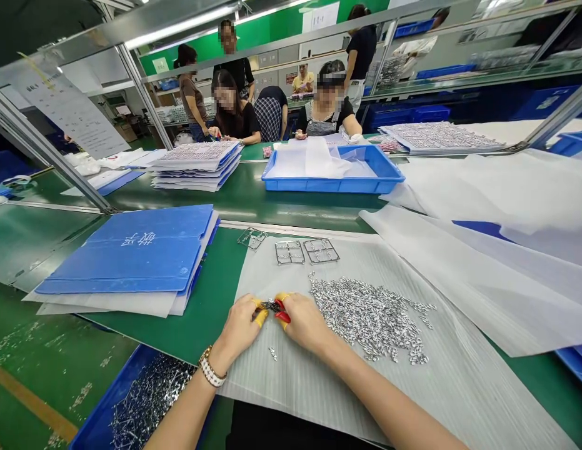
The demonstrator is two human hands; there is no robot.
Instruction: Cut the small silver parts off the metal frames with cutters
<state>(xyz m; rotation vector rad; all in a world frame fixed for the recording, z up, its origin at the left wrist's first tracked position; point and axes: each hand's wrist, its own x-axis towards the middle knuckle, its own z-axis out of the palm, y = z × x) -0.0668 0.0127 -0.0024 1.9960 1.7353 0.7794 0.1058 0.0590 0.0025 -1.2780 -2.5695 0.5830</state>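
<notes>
My left hand [241,324], with yellow finger covers and a watch on its wrist, pinches a small dark metal frame [270,306]. Wrapped round red-handled cutters [283,312] is my right hand [302,319], close against the left one; the cutters' jaws are mostly hidden at the frame. Just below the hands lie a couple of loose shiny metal pieces [272,354]. A wide heap of the same small pieces [370,315] spreads to the right on the white sheet [291,384]. Beyond my hands lie flat metal frames holding parts [289,252], [321,250], [252,238].
A stack of blue boards and white sheets [131,250] lies at left. Below the table edge, a blue bin [100,406] holds metal scraps. A blue tray [332,185] and a stack of loaded sheets [197,164] stand across the bench, where several people sit or stand.
</notes>
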